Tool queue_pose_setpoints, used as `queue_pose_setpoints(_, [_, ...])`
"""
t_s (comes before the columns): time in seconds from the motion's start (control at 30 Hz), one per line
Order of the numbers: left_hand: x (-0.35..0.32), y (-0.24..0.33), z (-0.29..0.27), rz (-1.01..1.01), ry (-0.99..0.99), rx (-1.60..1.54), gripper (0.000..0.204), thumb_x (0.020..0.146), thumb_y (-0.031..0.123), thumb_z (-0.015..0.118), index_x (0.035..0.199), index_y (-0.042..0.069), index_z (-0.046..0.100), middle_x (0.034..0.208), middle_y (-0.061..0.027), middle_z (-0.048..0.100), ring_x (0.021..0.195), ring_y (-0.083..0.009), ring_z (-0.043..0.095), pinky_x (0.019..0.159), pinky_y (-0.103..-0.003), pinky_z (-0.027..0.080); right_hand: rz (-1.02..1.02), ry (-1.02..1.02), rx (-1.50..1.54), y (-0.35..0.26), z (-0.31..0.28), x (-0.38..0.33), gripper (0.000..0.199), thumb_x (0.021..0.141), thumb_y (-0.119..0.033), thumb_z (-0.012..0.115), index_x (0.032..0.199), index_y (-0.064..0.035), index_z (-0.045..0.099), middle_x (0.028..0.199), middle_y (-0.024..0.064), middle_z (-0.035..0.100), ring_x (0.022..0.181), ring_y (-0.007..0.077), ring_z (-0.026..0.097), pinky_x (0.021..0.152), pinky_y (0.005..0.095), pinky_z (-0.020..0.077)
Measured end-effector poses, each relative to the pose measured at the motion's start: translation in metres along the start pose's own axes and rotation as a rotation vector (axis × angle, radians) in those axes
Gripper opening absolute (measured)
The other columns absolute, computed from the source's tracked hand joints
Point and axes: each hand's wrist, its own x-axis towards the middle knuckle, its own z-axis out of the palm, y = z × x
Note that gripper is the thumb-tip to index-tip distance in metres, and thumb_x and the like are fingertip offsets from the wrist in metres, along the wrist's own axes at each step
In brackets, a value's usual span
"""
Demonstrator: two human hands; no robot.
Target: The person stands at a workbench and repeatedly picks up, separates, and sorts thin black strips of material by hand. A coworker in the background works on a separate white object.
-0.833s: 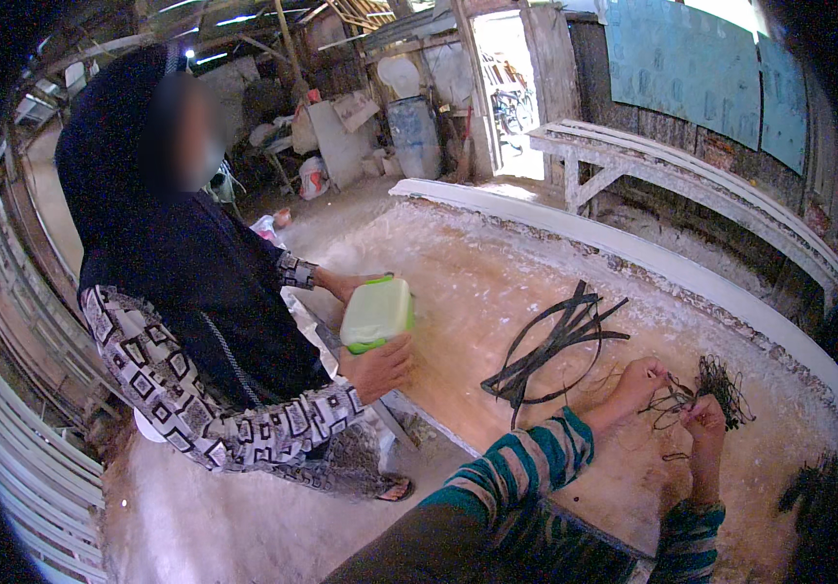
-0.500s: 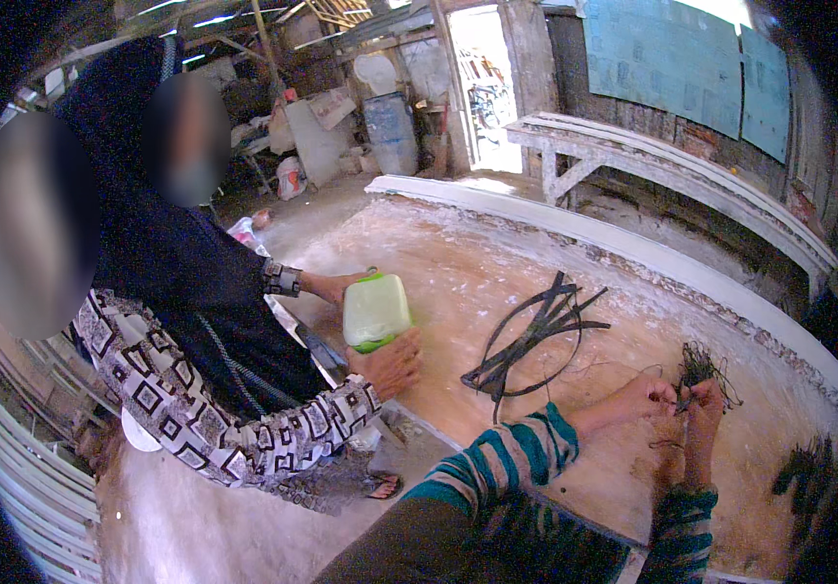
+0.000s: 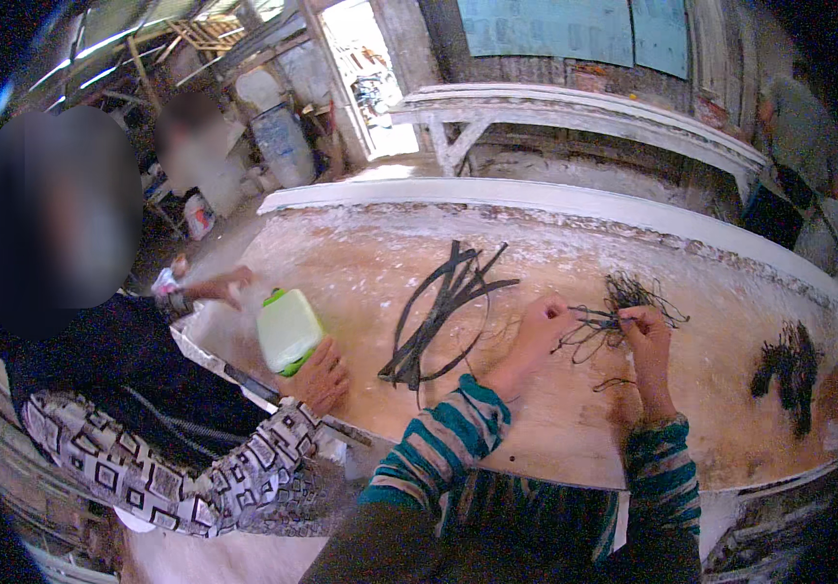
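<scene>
Both of my hands are over the wooden table, pinched closed on a looped bunch of thin black cords [image 3: 589, 341]. My left hand [image 3: 538, 336] grips one end between thumb and fingers. At the other end, my right hand [image 3: 647, 348] pinches the cords, its fingertips partly hiding them. Just beyond the right hand lies a tangled pile of thin black cords [image 3: 648, 292]. A bundle of long, flat black strips [image 3: 443, 311] rests crossed and looped to the left of my left hand. Farther right sits a heap of short dark bundles [image 3: 791, 375].
At the left, a co-worker in patterned sleeves has one hand [image 3: 320, 378] on a pale green lidded box [image 3: 290, 331]. A raised white ledge [image 3: 497, 190] borders the table's far side. Behind stand a long white bench [image 3: 575, 102] and a blue barrel [image 3: 283, 146]. Another person is at far right.
The view has swung to the right. My hands have drawn apart, with the looped cords now showing between them. The co-worker's far hand has come off the green box.
</scene>
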Motion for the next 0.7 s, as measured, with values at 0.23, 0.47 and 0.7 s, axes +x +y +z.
queue_pose_setpoints(0.23, [0.012,-0.003,-0.022,0.096,0.277,0.127,0.013,0.079,0.019,0.061,0.080,0.007,0.057,0.068,0.0004,0.054,0.063,-0.0085,0.047,0.057,-0.023,0.038,-0.087,-0.243,-0.117,-0.009,0.016,-0.004,0.004,0.077,-0.005,0.060,0.080,-0.0022,0.060,0.091,0.0012,0.050,0.079,0.0095,0.049,0.069,0.0220,0.0400])
queue_pose_setpoints(0.47, [0.025,-0.018,-0.024,0.102,0.293,0.052,0.008,0.073,0.010,0.064,0.076,0.003,0.061,0.069,-0.0005,0.058,0.061,-0.0075,0.050,0.056,-0.022,0.041,-0.009,-0.606,0.003,-0.019,0.025,-0.014,0.018,0.080,-0.017,0.061,0.088,-0.0012,0.063,0.104,0.0062,0.050,0.097,0.0151,0.049,0.083,0.0273,0.0407])
queue_pose_setpoints(0.7, [0.028,-0.031,-0.025,0.146,0.182,0.101,0.009,0.073,0.009,0.064,0.078,0.002,0.062,0.071,-0.0016,0.059,0.064,-0.0077,0.052,0.058,-0.022,0.041,-0.157,-0.632,-0.072,-0.007,0.028,-0.005,0.011,0.074,-0.011,0.066,0.077,-0.0030,0.060,0.096,0.0064,0.053,0.094,0.0153,0.051,0.082,0.0283,0.0412])
